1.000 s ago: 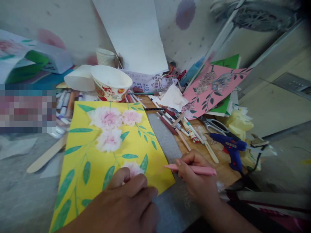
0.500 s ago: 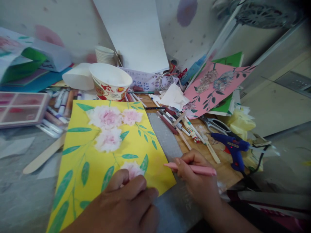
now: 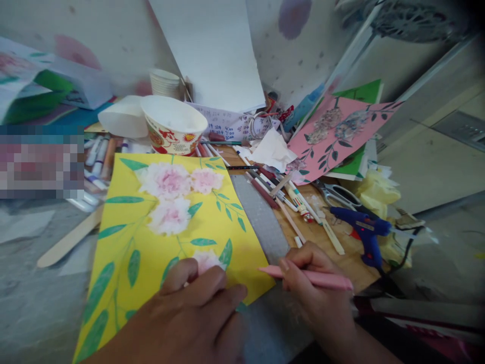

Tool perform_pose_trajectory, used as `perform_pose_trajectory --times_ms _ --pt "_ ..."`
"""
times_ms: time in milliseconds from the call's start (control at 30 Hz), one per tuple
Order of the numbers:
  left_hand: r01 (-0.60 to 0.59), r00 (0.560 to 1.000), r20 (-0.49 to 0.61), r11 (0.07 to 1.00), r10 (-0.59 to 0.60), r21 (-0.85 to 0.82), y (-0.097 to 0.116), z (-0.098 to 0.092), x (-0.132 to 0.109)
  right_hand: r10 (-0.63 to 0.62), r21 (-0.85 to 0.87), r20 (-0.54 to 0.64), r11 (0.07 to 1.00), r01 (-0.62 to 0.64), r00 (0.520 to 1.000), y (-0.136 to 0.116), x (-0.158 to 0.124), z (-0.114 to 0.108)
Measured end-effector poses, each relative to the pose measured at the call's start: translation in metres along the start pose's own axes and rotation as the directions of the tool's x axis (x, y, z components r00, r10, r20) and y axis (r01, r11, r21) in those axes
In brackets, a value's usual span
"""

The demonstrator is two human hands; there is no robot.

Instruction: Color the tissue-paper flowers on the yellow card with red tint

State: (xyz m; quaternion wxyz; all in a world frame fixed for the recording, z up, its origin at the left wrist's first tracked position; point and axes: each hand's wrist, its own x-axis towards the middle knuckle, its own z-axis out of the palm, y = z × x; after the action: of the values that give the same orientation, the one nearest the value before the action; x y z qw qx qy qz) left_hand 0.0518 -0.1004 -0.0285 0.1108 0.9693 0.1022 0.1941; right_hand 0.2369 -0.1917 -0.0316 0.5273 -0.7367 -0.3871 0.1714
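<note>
A yellow sheet [image 3: 151, 253] with painted green leaves and pink paper flowers [image 3: 170, 194] lies in front of me. My left hand [image 3: 193, 313] rests on its near edge, fingers curled, thumb and forefinger pressing on a small pink paper flower [image 3: 206, 260]. My right hand [image 3: 316, 293] is closed round a pink pen-like tool [image 3: 310, 277], whose tip points left toward the sheet's right edge. The tool hovers just off the sheet over a grey mat [image 3: 261, 222].
A paper bowl [image 3: 173, 125] and stacked cups [image 3: 164, 83] stand behind the sheet. Pencils and brushes [image 3: 280, 194], scissors [image 3: 337, 194], a blue glue gun [image 3: 366, 230] and a pink flower card [image 3: 333, 134] lie to the right. A wooden stick [image 3: 70, 240] lies left.
My right hand with the pink tool has slid slightly toward me. The view shifted a little; my left hand stays on the small flower.
</note>
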Motion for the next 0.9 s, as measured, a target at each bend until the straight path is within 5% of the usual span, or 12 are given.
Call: perform_pose_trajectory --times_ms 267,500,733,900 --pt "0.017 0.998 0.058 1.0 -0.018 0.01 0.0 0.0051 -0.0043 -0.178 -0.071 0.191 0.978 0.194 0.965 -0.0058 -0.0026 0.0033" --pt "-0.056 0.998 0.045 0.996 0.054 0.066 -0.0003 0.0014 -0.0043 -0.08 -0.126 0.015 0.989 0.081 0.997 -0.001 -0.0002 -0.0001" --pt "-0.054 0.998 0.029 0.994 0.051 0.091 0.0001 0.0011 -0.0022 -0.162 -0.115 0.148 0.977 0.18 0.976 -0.0032 -0.0001 -0.0001" --pt "-0.051 0.998 0.036 0.995 0.048 0.084 0.0 0.0013 -0.0031 -0.143 -0.13 0.098 0.979 0.155 0.985 -0.0012 -0.0006 -0.0001"
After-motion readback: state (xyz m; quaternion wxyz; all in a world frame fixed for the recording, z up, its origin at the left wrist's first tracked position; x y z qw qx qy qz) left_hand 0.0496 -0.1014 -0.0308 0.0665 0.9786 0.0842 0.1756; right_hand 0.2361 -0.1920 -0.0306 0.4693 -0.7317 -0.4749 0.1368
